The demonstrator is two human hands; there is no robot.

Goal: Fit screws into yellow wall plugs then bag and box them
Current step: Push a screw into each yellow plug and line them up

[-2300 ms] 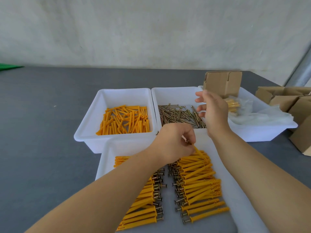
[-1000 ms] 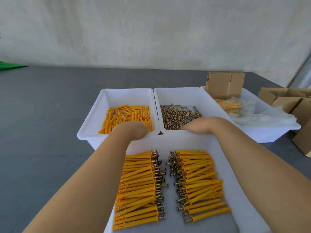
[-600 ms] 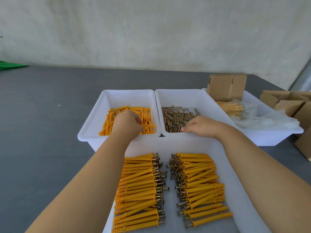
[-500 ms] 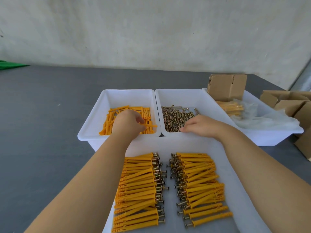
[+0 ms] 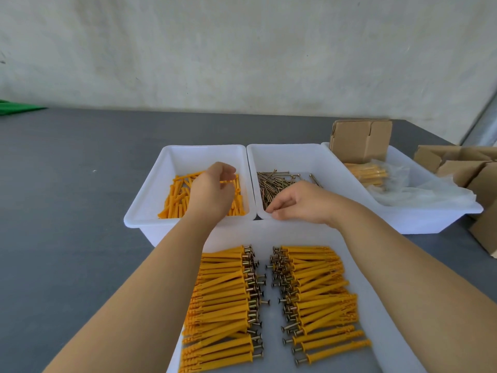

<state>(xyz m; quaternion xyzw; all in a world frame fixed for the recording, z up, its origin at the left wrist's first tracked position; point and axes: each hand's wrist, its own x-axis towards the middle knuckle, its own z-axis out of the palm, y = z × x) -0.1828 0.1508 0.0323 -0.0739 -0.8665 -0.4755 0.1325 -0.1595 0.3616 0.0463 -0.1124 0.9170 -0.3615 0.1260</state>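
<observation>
My left hand (image 5: 212,191) is inside the white plug bin (image 5: 145,200), fingers curled, pinching one yellow plug (image 5: 228,181) above the loose plugs (image 5: 174,197). My right hand (image 5: 298,201) reaches into the neighbouring screw bin (image 5: 290,152); its thumb and fingertips pinch at a screw by the near rim, beside the pile of screws (image 5: 271,181). In front of me a white tray (image 5: 295,232) holds two rows of plugs fitted with screws, a left row (image 5: 223,292) and a right row (image 5: 320,292), screw heads facing the middle.
A third white bin (image 5: 430,214) at the right holds a bag of fitted plugs (image 5: 368,173), loose plastic bags (image 5: 419,192) and a small cardboard box (image 5: 360,141). More cardboard boxes (image 5: 470,165) lie at the far right. The grey table (image 5: 67,184) stretches left.
Both hands left the front tray and went forward into the bins. The left hand has lifted slightly with a plug; the right has closed its fingertips on the screws.
</observation>
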